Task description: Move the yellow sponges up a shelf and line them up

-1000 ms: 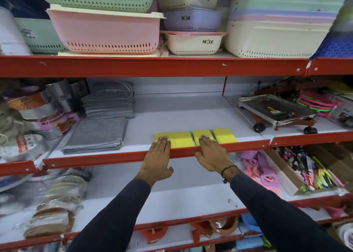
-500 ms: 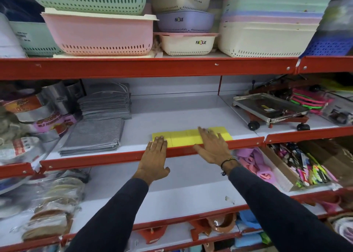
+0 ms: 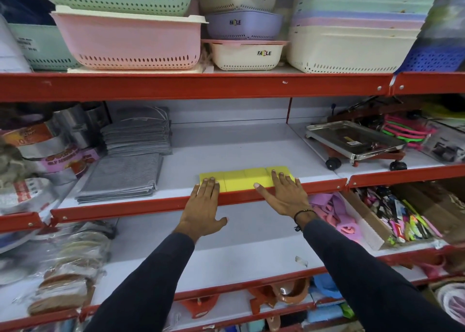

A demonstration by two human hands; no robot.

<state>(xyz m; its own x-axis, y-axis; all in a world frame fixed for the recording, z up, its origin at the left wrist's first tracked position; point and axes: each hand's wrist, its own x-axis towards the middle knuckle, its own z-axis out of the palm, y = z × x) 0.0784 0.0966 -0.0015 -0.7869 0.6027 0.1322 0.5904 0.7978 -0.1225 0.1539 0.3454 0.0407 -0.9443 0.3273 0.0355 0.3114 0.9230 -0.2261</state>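
Note:
Several yellow sponges (image 3: 245, 179) lie side by side in one tight row at the front edge of the middle shelf (image 3: 226, 145). My left hand (image 3: 202, 207) lies flat, palm down, its fingertips resting on the leftmost sponge. My right hand (image 3: 285, 195) is also flat with fingers spread, its fingertips on the rightmost sponge and its thumb against the row's front. Neither hand grips anything. The shelf below (image 3: 226, 253), under my forearms, is bare white where my arms cross it.
Stacked grey cloths (image 3: 125, 175) sit left of the sponges. A metal tray on wheels (image 3: 354, 143) stands to the right. Plastic baskets (image 3: 130, 39) fill the top shelf. Pink items (image 3: 332, 213) and a cardboard box of pens (image 3: 402, 221) occupy the lower shelf's right.
The sponges, spaced apart a second ago, now sit pressed together in one row. My right hand slid right to the row's end; my left hand stayed at the left end.

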